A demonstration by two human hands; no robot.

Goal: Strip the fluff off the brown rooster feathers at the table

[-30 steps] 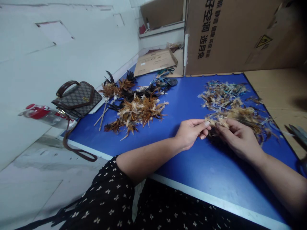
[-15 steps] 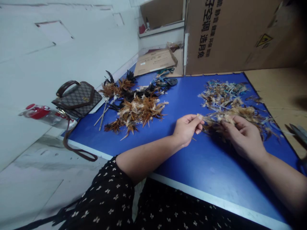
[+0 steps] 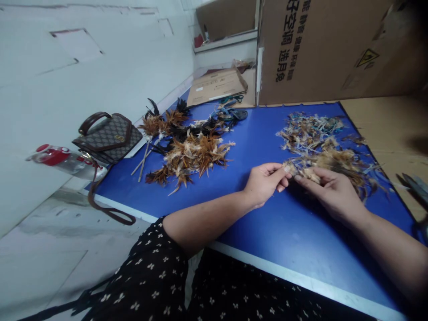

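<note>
My left hand (image 3: 269, 182) is closed in a pinch on the fluffy end of a brown feather strand (image 3: 290, 168). Close beside it on the right, my right hand (image 3: 334, 191) is closed too, thumb and fingers pinching pale downy feathers (image 3: 309, 174). Whether both hands grip one strand I cannot tell. Just behind them lies a loose pile of brown, grey and white feathers (image 3: 310, 133) on the blue table (image 3: 257, 147). Farther left sits a heap of rust-brown and black feather bunches (image 3: 197, 154).
A checked handbag (image 3: 109, 136) and a red-capped bottle (image 3: 65, 158) stand at the left edge. Scissors (image 3: 416, 187) lie at the far right. A large cardboard box (image 3: 334, 58) rises behind the table, with a flat carton (image 3: 217, 84) at the back.
My left hand has moved slightly right and my right hand slightly left, so their fingertips are closer together. The stretch of feather strand between them is shorter.
</note>
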